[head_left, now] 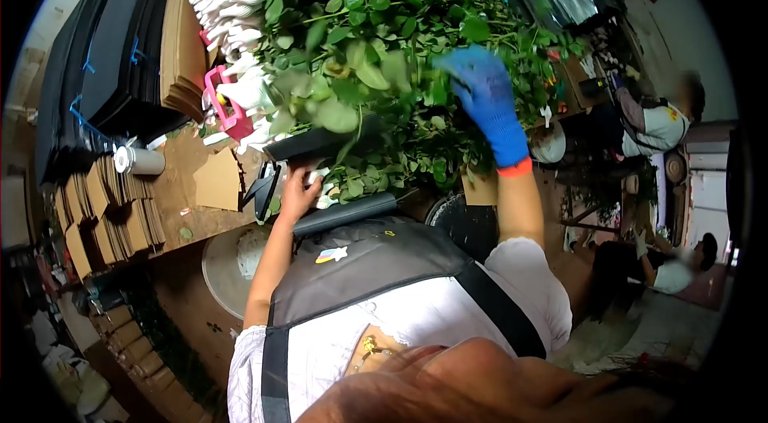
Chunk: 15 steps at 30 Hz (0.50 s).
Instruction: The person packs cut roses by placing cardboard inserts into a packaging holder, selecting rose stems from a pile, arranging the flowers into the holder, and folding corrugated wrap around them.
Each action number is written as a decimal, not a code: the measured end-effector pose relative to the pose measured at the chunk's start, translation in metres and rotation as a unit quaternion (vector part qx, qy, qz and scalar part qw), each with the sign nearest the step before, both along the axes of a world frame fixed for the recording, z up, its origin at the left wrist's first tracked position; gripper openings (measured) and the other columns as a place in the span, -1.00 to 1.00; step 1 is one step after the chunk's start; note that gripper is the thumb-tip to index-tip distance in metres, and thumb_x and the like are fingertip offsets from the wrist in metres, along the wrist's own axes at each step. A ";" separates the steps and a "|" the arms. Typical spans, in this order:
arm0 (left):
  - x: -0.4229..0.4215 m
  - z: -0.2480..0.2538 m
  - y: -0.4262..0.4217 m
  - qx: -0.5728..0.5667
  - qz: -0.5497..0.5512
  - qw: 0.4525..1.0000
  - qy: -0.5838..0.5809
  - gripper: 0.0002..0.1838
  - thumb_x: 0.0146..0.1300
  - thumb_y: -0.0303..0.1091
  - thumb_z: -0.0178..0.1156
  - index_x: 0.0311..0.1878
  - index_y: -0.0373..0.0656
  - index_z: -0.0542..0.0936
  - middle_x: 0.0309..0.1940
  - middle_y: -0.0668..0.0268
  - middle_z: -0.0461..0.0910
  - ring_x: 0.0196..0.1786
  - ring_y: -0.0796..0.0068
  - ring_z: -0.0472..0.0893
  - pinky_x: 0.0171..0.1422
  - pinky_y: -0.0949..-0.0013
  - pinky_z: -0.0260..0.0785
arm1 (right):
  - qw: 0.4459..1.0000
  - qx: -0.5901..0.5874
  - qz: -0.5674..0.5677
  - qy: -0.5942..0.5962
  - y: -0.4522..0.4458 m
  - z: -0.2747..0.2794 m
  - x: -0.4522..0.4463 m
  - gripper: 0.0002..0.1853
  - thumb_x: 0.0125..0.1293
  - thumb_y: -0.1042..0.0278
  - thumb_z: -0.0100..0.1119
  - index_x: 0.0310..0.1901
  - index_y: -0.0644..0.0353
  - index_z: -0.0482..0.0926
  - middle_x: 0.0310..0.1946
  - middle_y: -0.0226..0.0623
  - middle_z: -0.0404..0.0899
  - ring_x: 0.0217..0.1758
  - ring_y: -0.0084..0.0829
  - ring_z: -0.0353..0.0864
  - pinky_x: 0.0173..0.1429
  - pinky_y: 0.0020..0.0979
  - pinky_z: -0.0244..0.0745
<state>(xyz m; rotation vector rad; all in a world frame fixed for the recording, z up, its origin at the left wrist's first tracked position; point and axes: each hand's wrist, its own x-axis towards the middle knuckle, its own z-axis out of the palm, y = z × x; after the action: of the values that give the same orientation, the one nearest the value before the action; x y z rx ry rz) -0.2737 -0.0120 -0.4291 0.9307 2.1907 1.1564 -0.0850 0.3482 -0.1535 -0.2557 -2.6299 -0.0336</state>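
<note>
Leafy green flower stems (384, 3) lie heaped across the work surface, their heads in white netting sleeves (232, 11) along the left side. My bare left hand (299, 192) is at the near edge, its fingers curled on a white-sleeved flower head (317, 178) beside a black strip (320, 143). My right hand (482, 95), in a blue glove with an orange cuff, is over the leaves to the right. Its fingers point left and are blurred; whether they grip a stem does not show. Some leaves between my hands are blurred too.
A pink plastic holder (226, 107) and black-handled tool (262, 187) are left of the stems. Cardboard pieces (112, 203), a white roll (138, 160) and black sheets (120, 47) stand farther left. A dark bucket (464, 224) is near my apron. Two people (660, 131) are at right.
</note>
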 end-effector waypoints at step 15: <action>0.005 0.002 0.005 0.029 0.010 0.997 0.075 -0.50 0.23 -0.13 0.39 0.08 -0.27 0.50 -0.09 0.06 0.51 -0.13 0.08 0.56 -0.05 0.16 0.44 | 0.924 -0.195 -0.011 -0.328 -0.076 -0.101 -0.005 -0.45 0.26 -0.06 0.29 0.27 -0.16 0.54 -0.13 -0.14 0.71 -0.03 -0.07 0.70 0.08 -0.11 0.58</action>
<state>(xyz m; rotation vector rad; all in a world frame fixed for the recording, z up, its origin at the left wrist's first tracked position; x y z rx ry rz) -0.2686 -0.0074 -0.4266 1.0548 2.2998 1.1997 -0.0897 0.2720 -0.2550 -0.4759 -3.2845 0.4846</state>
